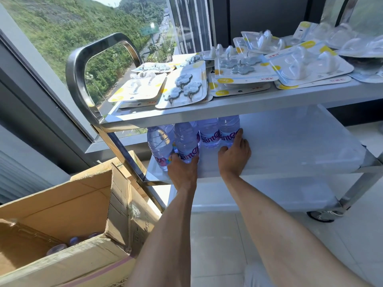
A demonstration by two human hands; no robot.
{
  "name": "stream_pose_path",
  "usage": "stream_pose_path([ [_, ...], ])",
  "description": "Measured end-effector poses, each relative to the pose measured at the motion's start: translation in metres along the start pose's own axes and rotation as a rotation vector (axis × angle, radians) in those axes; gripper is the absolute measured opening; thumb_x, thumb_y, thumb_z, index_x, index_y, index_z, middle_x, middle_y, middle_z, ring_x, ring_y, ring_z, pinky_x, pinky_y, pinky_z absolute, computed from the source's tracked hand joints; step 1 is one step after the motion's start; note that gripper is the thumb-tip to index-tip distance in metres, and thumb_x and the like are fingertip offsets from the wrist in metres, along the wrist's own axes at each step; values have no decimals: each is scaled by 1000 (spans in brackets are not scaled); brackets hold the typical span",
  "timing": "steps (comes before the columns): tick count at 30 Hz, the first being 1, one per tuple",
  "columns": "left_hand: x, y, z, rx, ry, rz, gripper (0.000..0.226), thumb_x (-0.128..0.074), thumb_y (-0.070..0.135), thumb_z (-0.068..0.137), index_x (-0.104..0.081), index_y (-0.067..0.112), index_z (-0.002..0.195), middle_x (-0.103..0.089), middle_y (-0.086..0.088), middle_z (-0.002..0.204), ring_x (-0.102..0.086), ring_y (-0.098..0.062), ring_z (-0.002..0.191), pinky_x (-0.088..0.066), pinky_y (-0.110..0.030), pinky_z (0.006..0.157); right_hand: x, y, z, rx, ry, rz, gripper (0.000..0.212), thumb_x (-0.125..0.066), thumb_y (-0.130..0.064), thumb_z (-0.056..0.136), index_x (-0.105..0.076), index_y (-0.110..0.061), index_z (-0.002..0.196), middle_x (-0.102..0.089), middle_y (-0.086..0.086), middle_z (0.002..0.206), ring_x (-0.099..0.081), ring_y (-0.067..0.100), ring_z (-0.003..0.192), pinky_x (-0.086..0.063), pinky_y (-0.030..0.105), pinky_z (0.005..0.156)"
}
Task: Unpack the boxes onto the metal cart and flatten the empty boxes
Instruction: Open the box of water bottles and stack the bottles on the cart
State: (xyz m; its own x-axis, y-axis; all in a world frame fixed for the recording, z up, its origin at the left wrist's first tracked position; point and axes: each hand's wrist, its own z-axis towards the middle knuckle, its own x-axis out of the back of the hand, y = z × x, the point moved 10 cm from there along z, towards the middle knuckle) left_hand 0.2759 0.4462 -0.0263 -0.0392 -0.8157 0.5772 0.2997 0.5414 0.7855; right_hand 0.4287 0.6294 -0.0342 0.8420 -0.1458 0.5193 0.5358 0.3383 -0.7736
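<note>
A metal cart stands by the window. Its top shelf holds several blister packs of hooks. On the middle shelf stand several clear water bottles with purple labels. My left hand grips the front bottle near its base. My right hand rests beside the rightmost bottle, with a straight finger touching its label. At lower left an open cardboard box shows a few purple bottle caps inside.
A second cardboard box sits behind the first, against the cart's leg. The cart's curved handle rises at the left next to the window glass. A bottom shelf and a caster wheel sit above the pale tiled floor.
</note>
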Motion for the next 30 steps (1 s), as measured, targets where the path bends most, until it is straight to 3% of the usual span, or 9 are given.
stream_pose_path([
  [3, 30, -20, -6, 79, 136, 35, 52, -67, 53, 78, -54, 14, 110, -66, -7, 104, -65, -29, 92, -50, -36, 76, 1, -1, -1, 2, 5, 0, 71, -54, -7, 75, -38, 0, 144, -59, 22, 120, -51, 37, 114, -38, 44, 99],
  [5, 42, -33, -5, 160, 186, 8, 52, -71, 40, 80, -48, 8, 114, -57, -13, 111, -61, -34, 98, -49, -39, 78, 0, -1, -1, 8, 7, 2, 70, -53, -9, 77, -38, 0, 144, -58, 22, 122, -51, 37, 115, -37, 44, 101],
  [9, 41, -36, 14, 186, 114, 47, 46, -69, 21, 88, -45, 5, 123, -54, -20, 119, -59, -40, 106, -48, -43, 86, -4, -2, -2, 4, -12, -16, 71, -53, -10, 78, -35, -1, 146, -57, 20, 127, -49, 35, 120, -35, 43, 104],
  [19, 33, -35, 29, 120, 120, 13, 49, -79, 23, 80, -48, 9, 115, -60, -17, 108, -62, -37, 98, -45, -34, 75, -3, -3, -1, 4, -10, -24, 72, -53, -12, 78, -33, -1, 147, -57, 21, 125, -50, 35, 118, -37, 43, 102],
  [24, 32, -34, 29, 110, 66, 12, 48, -77, 23, 81, -47, 10, 115, -59, -15, 112, -61, -34, 102, -49, -38, 83, -5, -3, -1, 10, -32, -45, 73, -54, -13, 79, -31, -2, 148, -55, 20, 129, -48, 35, 120, -35, 43, 103],
  [30, 57, -22, 8, 5, -50, 327, 39, -63, 23, 87, -48, 13, 122, -54, -11, 117, -61, -33, 104, -49, -39, 81, 4, -2, -15, -87, -111, -204, 78, -61, -15, 76, -31, -11, 148, -51, 16, 130, -41, 32, 126, -31, 47, 103],
])
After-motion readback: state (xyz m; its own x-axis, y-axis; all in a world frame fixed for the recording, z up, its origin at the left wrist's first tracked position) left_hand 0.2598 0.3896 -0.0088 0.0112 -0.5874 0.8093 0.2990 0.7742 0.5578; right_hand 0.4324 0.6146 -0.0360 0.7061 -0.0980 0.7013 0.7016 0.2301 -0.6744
